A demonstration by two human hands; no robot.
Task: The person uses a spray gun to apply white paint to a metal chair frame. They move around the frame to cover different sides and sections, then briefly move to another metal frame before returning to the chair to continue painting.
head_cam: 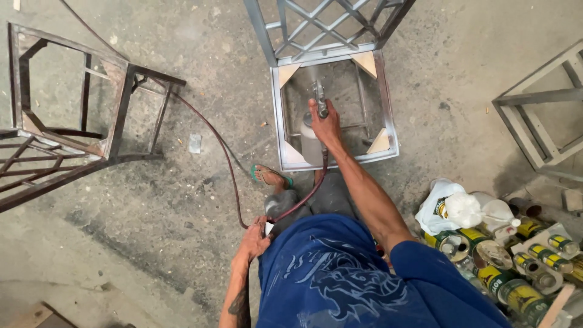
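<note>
My right hand [328,126] grips a metal spray gun [318,95] with a pale cup under it, held out over the grey-painted square steel frame [277,115] that stands on the floor ahead. A faint mist leaves the nozzle toward the frame's far side. A dark red air hose [226,159] runs from the gun back across the floor. My left hand [254,240] is down at my hip, closed around that hose. My foot in a green flip-flop [270,177] rests just left of the frame.
An unpainted rusty steel frame [118,106] stands at left on the concrete floor. Another grey frame [534,100] is at right. Several paint cans [489,255] and a white plastic bag [463,209] crowd the lower right.
</note>
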